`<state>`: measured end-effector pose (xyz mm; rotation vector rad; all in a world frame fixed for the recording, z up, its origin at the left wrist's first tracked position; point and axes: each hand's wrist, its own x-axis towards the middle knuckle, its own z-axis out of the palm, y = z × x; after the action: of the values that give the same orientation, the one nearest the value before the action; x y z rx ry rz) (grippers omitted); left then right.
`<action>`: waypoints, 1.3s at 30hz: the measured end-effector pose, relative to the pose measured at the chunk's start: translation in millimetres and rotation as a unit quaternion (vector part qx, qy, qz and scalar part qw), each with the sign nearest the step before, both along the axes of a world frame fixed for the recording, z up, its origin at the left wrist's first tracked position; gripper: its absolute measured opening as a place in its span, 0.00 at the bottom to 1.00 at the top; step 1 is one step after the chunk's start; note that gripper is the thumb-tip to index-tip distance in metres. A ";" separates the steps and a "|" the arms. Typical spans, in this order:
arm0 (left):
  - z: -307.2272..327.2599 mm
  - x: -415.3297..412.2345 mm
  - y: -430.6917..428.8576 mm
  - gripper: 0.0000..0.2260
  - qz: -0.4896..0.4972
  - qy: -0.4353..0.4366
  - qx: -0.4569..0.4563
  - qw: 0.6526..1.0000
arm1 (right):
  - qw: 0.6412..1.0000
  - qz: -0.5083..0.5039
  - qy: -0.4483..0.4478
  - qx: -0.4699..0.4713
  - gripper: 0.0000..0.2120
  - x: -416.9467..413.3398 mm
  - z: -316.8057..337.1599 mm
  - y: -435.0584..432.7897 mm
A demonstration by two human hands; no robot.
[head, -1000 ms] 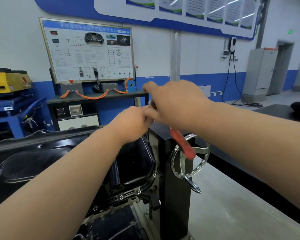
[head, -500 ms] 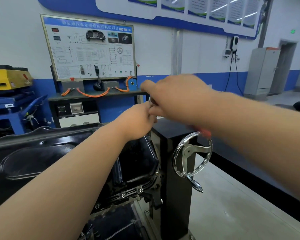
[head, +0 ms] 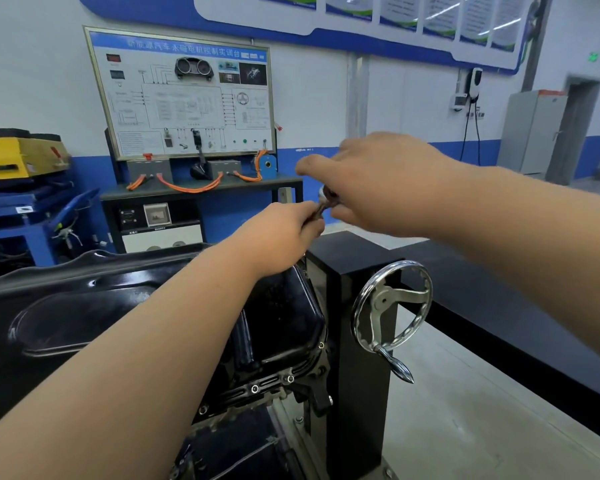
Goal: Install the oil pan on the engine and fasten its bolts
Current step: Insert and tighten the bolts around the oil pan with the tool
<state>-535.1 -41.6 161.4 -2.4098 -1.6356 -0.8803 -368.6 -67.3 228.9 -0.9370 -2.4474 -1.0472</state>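
Note:
The black oil pan (head: 281, 327) sits on the engine, held in a black stand (head: 357, 341). Several bolts (head: 254, 388) show along its near flange. My left hand (head: 284, 233) grips the metal shaft of a ratchet tool over the pan's far right corner. My right hand (head: 378, 188) curls round the ratchet (head: 326, 195) at its chrome head; the handle is hidden behind the hand. What the tool sits on is hidden by my left hand.
A chrome handwheel (head: 392, 310) with a crank sticks out of the stand on the right. A training board on a bench (head: 184, 95) stands behind. A yellow and blue cart (head: 18, 168) is at far left. A black table (head: 499, 306) runs along the right.
My right hand has swung up and to the right, and the tool's red handle, visible below it a second ago, is now hidden. My left hand keeps its grip in the same place.

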 end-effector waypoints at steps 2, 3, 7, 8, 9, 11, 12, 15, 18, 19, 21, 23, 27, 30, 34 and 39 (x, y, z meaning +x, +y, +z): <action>1.1 -2.2 1.5 0.08 -0.003 -0.007 -0.006 1.000 | 0.999 0.017 0.015 -0.028 0.21 4.6 6.6 2.7; 2.3 -2.1 0.2 0.08 -0.004 -0.016 -0.005 1.000 | 0.998 0.021 0.038 -0.040 0.20 4.9 6.3 3.3; 1.9 0.4 -3.0 0.10 -0.016 -0.049 -0.019 0.998 | 0.993 -0.027 0.109 -0.026 0.22 -8.6 -11.5 -4.3; 1.0 1.2 -3.8 0.09 -0.011 -0.042 -0.022 0.999 | 0.986 -0.038 0.147 -0.064 0.23 -12.4 -14.9 -6.8; 0.2 1.2 -3.3 0.10 -0.008 -0.036 -0.023 0.999 | 0.982 -0.043 0.163 -0.084 0.22 -15.0 -16.7 -7.3; 0.2 0.3 -1.7 0.11 -0.001 -0.034 -0.015 0.999 | 0.993 -0.022 0.108 -0.046 0.19 -15.6 -10.5 -6.7; 1.1 -0.2 -0.8 0.12 0.003 -0.031 -0.012 0.999 | 0.999 0.000 0.054 -0.008 0.18 -13.7 -5.2 -5.8; 1.3 2.3 0.6 0.10 -0.005 -0.038 -0.024 0.999 | 0.997 0.009 -0.037 0.060 0.18 -4.2 10.1 -0.1; 0.7 1.0 -1.2 0.10 -0.024 -0.057 -0.011 0.998 | 0.999 -0.026 0.012 0.042 0.18 -10.4 2.8 -2.7; 1.0 0.1 -1.4 0.10 -0.021 -0.040 -0.014 0.999 | 0.998 -0.046 0.033 0.012 0.18 -14.3 -2.6 -3.9; 1.8 3.4 -4.4 0.09 -0.004 0.038 -0.034 0.999 | 0.985 -0.064 0.121 -0.100 0.20 -19.3 -8.2 -7.2; 1.6 3.3 -2.3 0.10 0.005 0.051 -0.023 0.998 | 0.985 -0.053 0.126 -0.109 0.20 -18.0 -7.7 -7.8; -0.3 1.6 -1.6 0.11 0.006 -0.025 -0.015 1.000 | 0.999 -0.011 -0.023 0.033 0.18 -10.3 8.3 -5.4; 0.4 0.6 -2.2 0.11 0.008 -0.041 -0.017 0.999 | 1.000 -0.007 -0.009 0.029 0.17 -13.5 8.6 -7.5; -1.2 -0.5 -1.0 0.12 0.003 -0.037 -0.028 0.999 | 0.994 -0.086 0.070 -0.009 0.14 -22.0 -7.7 -12.7; -1.0 1.6 0.9 0.12 0.007 -0.025 -0.025 0.999 | 0.997 -0.035 0.074 -0.008 0.18 -17.2 -7.8 -9.7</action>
<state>-533.5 -40.7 160.4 -2.4256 -1.7100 -0.9155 -385.7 -77.0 221.1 -1.0735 -2.3200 -0.9452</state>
